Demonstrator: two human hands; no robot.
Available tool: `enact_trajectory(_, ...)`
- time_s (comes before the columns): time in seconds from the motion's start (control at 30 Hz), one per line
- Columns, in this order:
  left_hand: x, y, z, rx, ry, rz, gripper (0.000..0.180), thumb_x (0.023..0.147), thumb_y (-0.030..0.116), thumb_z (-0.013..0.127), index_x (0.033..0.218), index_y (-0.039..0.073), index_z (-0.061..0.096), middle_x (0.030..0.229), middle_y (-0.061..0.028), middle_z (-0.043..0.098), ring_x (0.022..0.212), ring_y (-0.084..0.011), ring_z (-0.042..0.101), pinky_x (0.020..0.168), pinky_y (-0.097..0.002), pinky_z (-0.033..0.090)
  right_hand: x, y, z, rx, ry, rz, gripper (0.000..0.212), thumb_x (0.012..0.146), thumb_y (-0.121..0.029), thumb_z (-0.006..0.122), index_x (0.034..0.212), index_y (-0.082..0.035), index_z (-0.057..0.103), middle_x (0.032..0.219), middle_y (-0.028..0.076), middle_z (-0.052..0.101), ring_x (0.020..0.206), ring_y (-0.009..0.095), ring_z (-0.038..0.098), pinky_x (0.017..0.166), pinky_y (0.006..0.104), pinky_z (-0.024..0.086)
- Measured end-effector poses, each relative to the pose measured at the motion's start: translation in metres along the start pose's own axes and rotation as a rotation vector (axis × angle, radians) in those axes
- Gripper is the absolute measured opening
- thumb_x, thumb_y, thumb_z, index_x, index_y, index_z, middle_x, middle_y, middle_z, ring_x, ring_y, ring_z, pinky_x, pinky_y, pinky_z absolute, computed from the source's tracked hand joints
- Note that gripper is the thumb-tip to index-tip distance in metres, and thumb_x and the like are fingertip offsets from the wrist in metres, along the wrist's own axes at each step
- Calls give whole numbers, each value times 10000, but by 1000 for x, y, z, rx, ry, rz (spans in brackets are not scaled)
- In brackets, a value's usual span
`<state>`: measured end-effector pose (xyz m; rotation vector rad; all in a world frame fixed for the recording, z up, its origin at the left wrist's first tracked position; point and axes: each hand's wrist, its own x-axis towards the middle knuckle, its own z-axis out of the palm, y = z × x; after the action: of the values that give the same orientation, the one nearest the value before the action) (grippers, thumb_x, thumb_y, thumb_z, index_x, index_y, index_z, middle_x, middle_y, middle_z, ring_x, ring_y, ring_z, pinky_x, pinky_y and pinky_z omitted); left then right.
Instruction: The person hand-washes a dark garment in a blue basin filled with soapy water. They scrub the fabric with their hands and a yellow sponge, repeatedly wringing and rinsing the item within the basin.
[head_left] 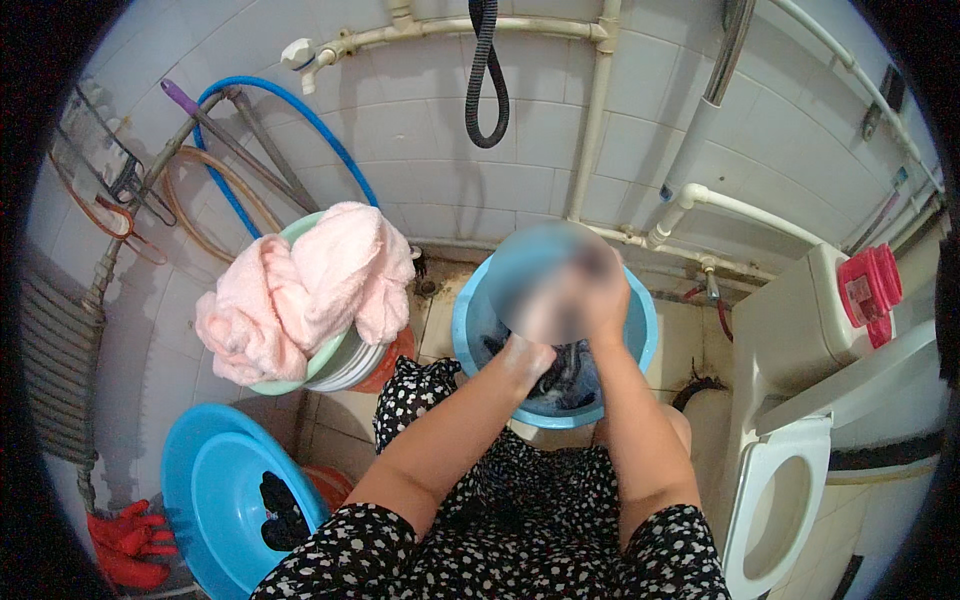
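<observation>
A light blue basin [645,335] stands on the floor in front of me, with dark wet cloth [572,380] and cloudy, soapy water in it. Both my hands are close together over the basin, and a blurred patch covers most of their fingers. My left hand [530,362] looks wet and foamy; it is closed, its wrist bent above the dark cloth. Against it, my right hand [606,305] curls inward from the right side. Whatever lies between the hands is lost in the blur.
Pink towelling [325,270] overflows a pale green basin [318,362] at left, on stacked buckets. Below is a larger blue basin [215,480] holding black cloth [284,512]. Red gloves [130,545] hang at lower left. A toilet [740,510] stands at right; a dark hose [483,80] hangs ahead.
</observation>
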<state>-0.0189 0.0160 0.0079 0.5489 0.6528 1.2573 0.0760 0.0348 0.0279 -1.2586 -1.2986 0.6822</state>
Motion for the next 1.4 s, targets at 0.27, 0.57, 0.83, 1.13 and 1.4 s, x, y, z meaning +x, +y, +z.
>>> enact_trajectory(0.27,7,-2,-29,-274,-62,-47,251,915,309,514,1049,118,608,1063,-59,617,1026,-205,564,928,-356,438,-44,-24,15,-191,-9,-442,274,696,-187,781,885,-55,634,941,106,662,949,291,618,854,374,474)
enact_trajectory(0.57,3,14,-4,-154,-61,-286,253,839,206,633,1047,62,620,1036,-91,657,939,-242,636,876,-403,504,8,3,-49,875,-280,210,186,857,-195,539,909,-26,595,870,57,608,833,174,585,814,276,453)
enact_trajectory(0.83,-1,34,8,-7,-65,234,447,833,85,574,1255,36,436,1087,-116,594,963,-224,598,860,-389,505,-4,-12,-48,1262,-416,813,341,896,-346,582,1173,-148,575,1159,56,597,1088,232,541,917,358,428)
enact_trajectory(1.13,10,6,-13,-214,87,-126,274,861,196,584,1100,63,568,1053,-84,632,957,-232,608,844,-422,506,6,4,-36,311,65,48,371,757,-7,621,1122,-53,569,1014,87,613,933,171,576,848,312,460)
enact_trajectory(1.4,2,38,3,-52,-43,-335,286,907,324,583,1100,115,606,1052,-34,628,963,-163,593,852,-328,477,-26,-30,-29,-81,-325,-473,126,738,-90,690,852,-65,640,975,113,620,946,291,574,852,386,444)
